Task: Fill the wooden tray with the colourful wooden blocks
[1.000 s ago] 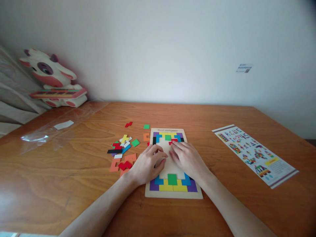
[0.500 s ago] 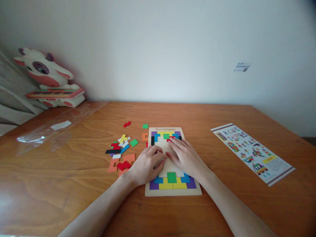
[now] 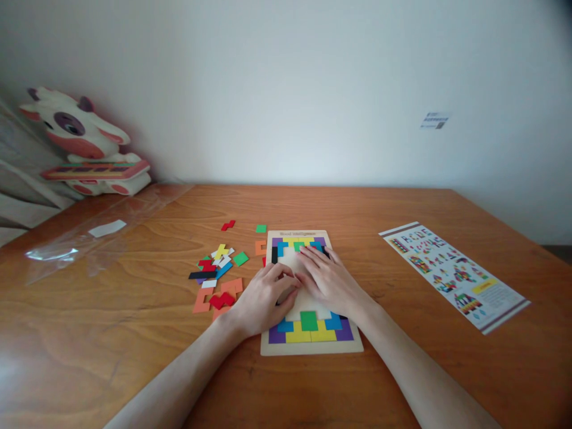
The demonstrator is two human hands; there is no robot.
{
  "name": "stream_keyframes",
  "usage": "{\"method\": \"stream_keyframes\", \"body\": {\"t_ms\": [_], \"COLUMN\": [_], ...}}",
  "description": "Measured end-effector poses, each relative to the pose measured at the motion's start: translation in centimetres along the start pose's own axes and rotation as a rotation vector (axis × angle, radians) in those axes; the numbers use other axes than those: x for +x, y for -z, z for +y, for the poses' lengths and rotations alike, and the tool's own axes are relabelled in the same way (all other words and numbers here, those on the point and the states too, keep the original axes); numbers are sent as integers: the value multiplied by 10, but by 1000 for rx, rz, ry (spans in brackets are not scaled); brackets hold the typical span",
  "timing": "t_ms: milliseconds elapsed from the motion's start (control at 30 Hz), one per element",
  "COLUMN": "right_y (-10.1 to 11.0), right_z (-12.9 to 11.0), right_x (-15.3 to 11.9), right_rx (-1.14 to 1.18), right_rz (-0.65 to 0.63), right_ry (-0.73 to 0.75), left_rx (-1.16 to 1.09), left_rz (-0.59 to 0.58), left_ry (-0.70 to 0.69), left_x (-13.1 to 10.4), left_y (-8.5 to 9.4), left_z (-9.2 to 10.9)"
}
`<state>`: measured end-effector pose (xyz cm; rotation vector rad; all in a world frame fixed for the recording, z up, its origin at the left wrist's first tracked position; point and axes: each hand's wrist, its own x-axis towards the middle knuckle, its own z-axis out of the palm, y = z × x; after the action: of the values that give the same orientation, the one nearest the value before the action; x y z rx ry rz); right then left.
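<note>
near the middle of the table: puzzle board, partly filled.
right hand: fingers outstretched over a red piece at the board's far end, no pinch visible.
left hand: half curled over the left edge; cannot tell if it holds anything.
red piece: seemingly being lined up; calls for light, flat pressure.
board heading: blurred, perhaps "wood intelligence".
sheet, right: letter shapes, small print unreadable.
</note>
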<state>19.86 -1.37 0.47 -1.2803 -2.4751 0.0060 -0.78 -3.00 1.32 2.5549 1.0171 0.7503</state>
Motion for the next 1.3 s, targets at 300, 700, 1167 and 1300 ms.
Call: {"method": "stream_keyframes", "body": {"t_ms": [300, 700, 1167, 1300], "right_y": [7, 31, 28, 27], "right_z": [14, 13, 16, 18], "right_x": [-4, -17, -21, -21], "right_rx": [11, 109, 271, 285], "right_rz": [139, 31, 7, 59], "right_ry": [-71, 115, 111, 108], "left_rx": [4, -2, 208, 510], "left_rz": [0, 2, 145, 229], "left_ry": [4, 12, 66, 336], "left_x": [-1, -2, -2, -9], "left_y": [0, -1, 11, 31], "left_z": [-1, -3, -13, -41]}}
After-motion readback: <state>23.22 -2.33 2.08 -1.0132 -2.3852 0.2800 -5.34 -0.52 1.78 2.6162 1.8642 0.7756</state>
